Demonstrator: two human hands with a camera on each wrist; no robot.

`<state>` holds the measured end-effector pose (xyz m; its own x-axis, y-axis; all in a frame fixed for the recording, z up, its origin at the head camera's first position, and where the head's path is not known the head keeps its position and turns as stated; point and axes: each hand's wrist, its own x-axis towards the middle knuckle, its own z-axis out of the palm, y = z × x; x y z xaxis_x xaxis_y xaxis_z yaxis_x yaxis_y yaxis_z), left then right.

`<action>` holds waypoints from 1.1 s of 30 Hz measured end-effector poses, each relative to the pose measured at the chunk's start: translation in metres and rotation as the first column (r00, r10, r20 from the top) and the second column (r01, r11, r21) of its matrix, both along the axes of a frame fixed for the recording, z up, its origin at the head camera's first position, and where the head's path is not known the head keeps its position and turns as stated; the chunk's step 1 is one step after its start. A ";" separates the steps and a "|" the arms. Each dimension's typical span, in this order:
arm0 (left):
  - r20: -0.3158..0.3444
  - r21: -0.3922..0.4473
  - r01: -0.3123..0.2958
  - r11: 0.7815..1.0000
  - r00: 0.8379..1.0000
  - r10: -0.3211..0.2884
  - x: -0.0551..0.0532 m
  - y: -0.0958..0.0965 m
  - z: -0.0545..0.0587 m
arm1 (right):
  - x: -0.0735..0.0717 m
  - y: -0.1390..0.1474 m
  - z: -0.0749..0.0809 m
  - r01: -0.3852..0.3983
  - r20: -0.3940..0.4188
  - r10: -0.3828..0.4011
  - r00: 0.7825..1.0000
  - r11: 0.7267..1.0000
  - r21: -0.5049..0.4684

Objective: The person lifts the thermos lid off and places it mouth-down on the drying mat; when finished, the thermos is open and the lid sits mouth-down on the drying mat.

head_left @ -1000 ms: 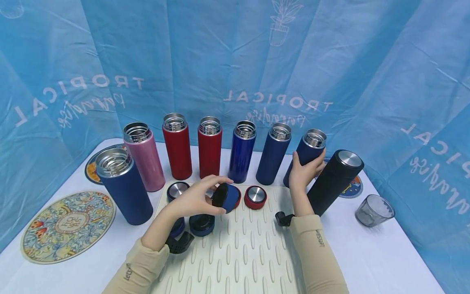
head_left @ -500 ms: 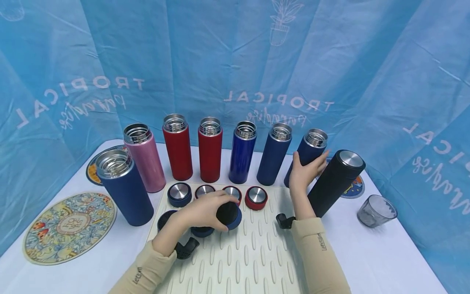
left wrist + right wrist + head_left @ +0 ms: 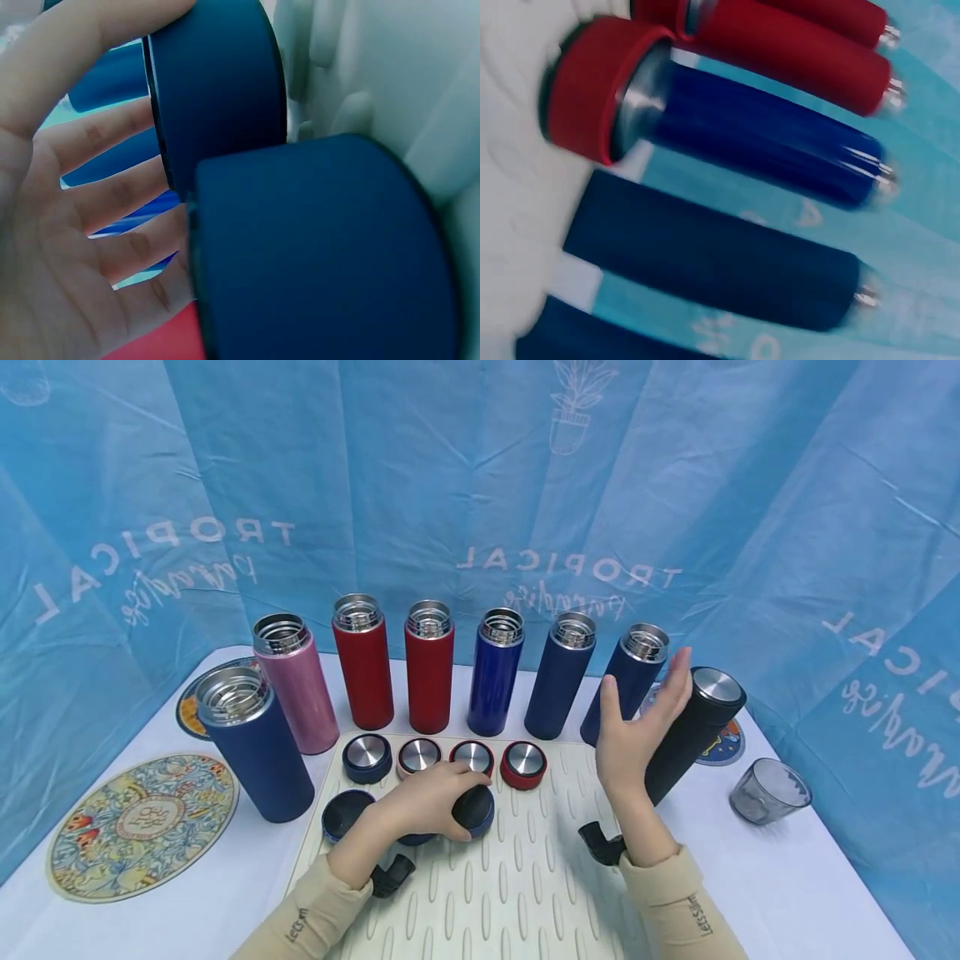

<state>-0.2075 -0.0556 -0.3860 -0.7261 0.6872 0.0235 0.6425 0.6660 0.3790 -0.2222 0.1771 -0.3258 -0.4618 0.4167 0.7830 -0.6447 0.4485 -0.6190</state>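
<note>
In the head view my left hand (image 3: 423, 797) holds a blue bottle lid (image 3: 474, 814), dark side up, low over the ribbed cream mat (image 3: 525, 877). The left wrist view shows the thumb on that lid's rim (image 3: 217, 97) and fingers behind; another blue lid (image 3: 322, 247) is nearer the camera. Under the left hand a further lid is mostly hidden. My right hand (image 3: 637, 743) is raised with fingers spread and nothing in it, between a navy open-topped bottle (image 3: 628, 677) and a capped black bottle (image 3: 701, 718). Whether it touches either cannot be told.
Along the back stand open bottles: pink (image 3: 296, 693), two red (image 3: 363, 677), shiny blue (image 3: 495, 685) and navy (image 3: 558, 681). A wide navy bottle (image 3: 262, 760) stands left. Lids line the mat, including a red one (image 3: 523, 764). A glass (image 3: 768, 792) is at right, a patterned placemat (image 3: 142, 827) at left.
My left hand has brought the blue lid down and toward me onto or near the mat. The right hand has let go of the navy bottle and drawn back with fingers spread.
</note>
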 end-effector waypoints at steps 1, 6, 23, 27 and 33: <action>-0.001 -0.002 -0.002 1.000 1.000 0.002 0.000 0.000 0.000 | 0.004 0.004 0.004 0.007 -0.037 -0.007 0.999 1.000 0.004; 0.006 -0.017 -0.017 1.000 1.000 0.017 0.002 0.001 -0.003 | 0.014 0.029 0.021 0.070 -0.166 -0.073 0.983 0.997 -0.022; -0.047 -0.050 -0.023 0.998 0.999 0.021 0.002 0.004 -0.009 | 0.029 0.129 0.016 -0.012 0.091 0.005 0.996 0.997 0.079; -0.040 -0.047 -0.026 0.999 0.999 0.024 0.001 0.004 -0.009 | 0.026 0.147 0.008 -0.276 0.227 0.281 0.933 0.960 -0.053; -0.031 -0.045 -0.026 0.999 0.999 0.025 0.002 0.003 -0.009 | 0.020 0.172 -0.009 -0.516 0.454 0.554 0.698 0.829 -0.217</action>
<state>-0.2060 -0.0521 -0.3951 -0.7429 0.6692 0.0152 0.6358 0.6984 0.3287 -0.2021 0.3495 -0.3350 -0.9261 0.0248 0.3766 -0.3743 0.0656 -0.9250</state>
